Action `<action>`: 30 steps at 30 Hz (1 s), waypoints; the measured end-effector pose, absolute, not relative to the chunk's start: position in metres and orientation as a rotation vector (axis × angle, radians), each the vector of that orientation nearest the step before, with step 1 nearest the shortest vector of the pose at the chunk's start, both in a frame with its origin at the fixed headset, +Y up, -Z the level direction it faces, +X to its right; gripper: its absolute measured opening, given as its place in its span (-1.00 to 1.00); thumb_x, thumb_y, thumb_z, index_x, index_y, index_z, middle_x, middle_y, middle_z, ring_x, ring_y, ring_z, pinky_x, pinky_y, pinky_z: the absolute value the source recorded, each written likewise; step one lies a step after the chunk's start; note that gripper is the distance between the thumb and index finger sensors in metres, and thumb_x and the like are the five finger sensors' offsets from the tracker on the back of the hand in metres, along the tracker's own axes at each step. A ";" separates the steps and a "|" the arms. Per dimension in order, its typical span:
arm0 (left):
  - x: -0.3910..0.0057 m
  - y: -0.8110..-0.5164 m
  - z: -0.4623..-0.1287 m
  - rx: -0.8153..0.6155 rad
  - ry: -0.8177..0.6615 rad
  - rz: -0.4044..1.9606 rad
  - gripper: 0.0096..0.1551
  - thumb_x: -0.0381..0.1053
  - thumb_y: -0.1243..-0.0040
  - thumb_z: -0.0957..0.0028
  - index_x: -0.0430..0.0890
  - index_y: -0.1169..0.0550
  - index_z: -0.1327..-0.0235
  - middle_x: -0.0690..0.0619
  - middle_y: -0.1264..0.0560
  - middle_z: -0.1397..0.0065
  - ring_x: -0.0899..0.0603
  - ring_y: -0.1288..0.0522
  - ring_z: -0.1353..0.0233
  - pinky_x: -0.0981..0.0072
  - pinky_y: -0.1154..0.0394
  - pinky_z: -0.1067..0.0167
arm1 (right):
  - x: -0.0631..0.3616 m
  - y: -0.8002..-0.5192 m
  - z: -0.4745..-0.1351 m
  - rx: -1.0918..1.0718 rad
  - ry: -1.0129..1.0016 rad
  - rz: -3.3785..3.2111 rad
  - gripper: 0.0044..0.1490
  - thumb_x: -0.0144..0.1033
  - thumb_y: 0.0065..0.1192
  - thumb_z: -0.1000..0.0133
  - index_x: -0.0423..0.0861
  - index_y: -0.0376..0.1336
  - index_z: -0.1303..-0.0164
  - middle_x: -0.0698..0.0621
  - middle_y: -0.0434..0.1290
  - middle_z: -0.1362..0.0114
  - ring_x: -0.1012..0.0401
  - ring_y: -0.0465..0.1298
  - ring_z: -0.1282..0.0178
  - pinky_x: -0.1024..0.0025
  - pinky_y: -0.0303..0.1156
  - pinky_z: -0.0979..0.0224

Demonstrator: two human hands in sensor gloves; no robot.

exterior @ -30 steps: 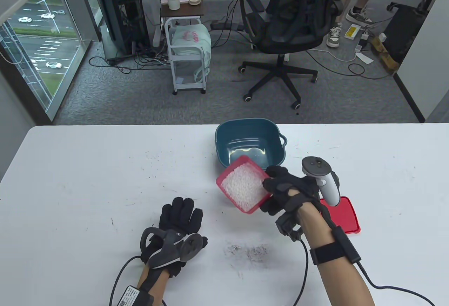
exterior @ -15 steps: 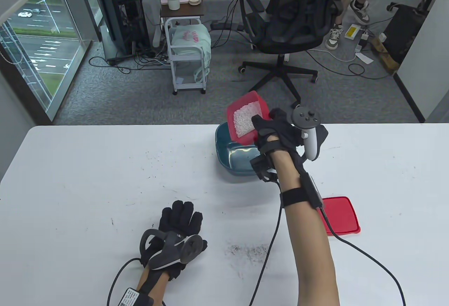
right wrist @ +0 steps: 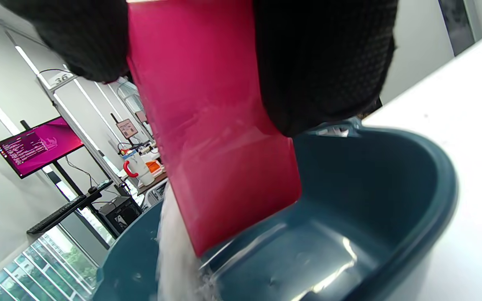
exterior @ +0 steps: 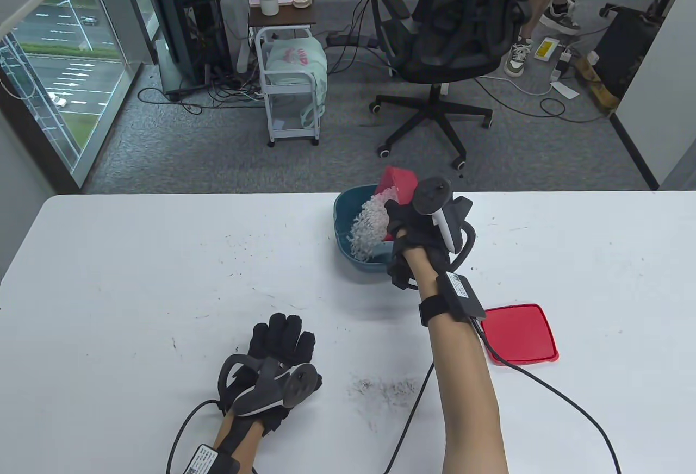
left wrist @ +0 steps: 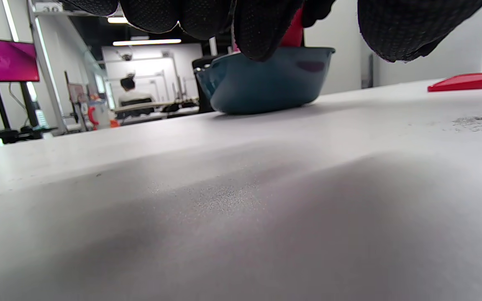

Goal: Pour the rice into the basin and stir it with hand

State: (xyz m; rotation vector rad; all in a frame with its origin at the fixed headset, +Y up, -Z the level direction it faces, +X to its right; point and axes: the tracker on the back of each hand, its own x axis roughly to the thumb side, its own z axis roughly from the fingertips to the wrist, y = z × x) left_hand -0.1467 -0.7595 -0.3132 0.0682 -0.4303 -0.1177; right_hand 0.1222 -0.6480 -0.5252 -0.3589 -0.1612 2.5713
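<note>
Right hand (exterior: 405, 218) tips red box (exterior: 396, 183) over basin (exterior: 343, 213); left hand (exterior: 274, 354) flat.

Bright even daylight, soft shadows, wide-angle edge bending, blurred wrist-view foregrounds

Left hand (exterior: 277, 341): black knit sensor glove with dotted textured fabric (left wrist: 262, 25), dark grey ring-shaped tracker (exterior: 269, 384) strapped on back, white printed label (exterior: 200, 460) on black wrist module, thin black cable (exterior: 182, 430) looping from wrist.

Right hand (exterior: 410, 221): matching black glove, grey-and-white tracker (exterior: 440, 207), black wrist strap (exterior: 435, 311), black box with white label (exterior: 459, 294), long black cable (exterior: 549, 392). Forearms bare, no sleeves.
</note>
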 end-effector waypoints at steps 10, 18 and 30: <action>-0.145 -0.759 -0.313 0.062 -0.435 -0.121 0.02 0.43 -0.21 0.20 -0.07 -0.44 -0.51 -0.29 -0.19 -0.69 -0.54 -0.16 -0.63 -0.52 -0.18 -0.46 | 0.116 -0.616 -0.514 -0.303 -0.448 2.856 0.09 0.14 0.48 0.24 -0.17 0.13 -0.37 -0.37 0.28 -0.19 -0.22 0.72 0.22 -0.02 0.68 0.20; -0.144 -0.759 -0.313 0.057 -0.436 -0.129 0.02 0.43 -0.21 0.20 -0.07 -0.44 -0.51 -0.29 -0.19 -0.69 -0.54 -0.16 -0.63 -0.52 -0.18 -0.46 | 0.114 -0.604 -0.501 -0.213 -0.674 3.044 0.11 0.14 0.50 0.28 -0.16 0.13 -0.37 -0.35 0.29 -0.22 -0.22 0.70 0.17 -0.04 0.67 0.15; -0.141 -0.759 -0.313 0.043 -0.439 -0.137 0.02 0.43 -0.21 0.20 -0.07 -0.44 -0.51 -0.28 -0.19 -0.69 -0.54 -0.16 -0.63 -0.52 -0.17 -0.46 | 0.111 -0.610 -0.493 0.257 -0.717 3.174 0.07 0.06 0.48 0.26 -0.10 0.11 -0.40 -0.25 0.28 -0.37 -0.21 0.62 -0.05 -0.11 0.57 -0.09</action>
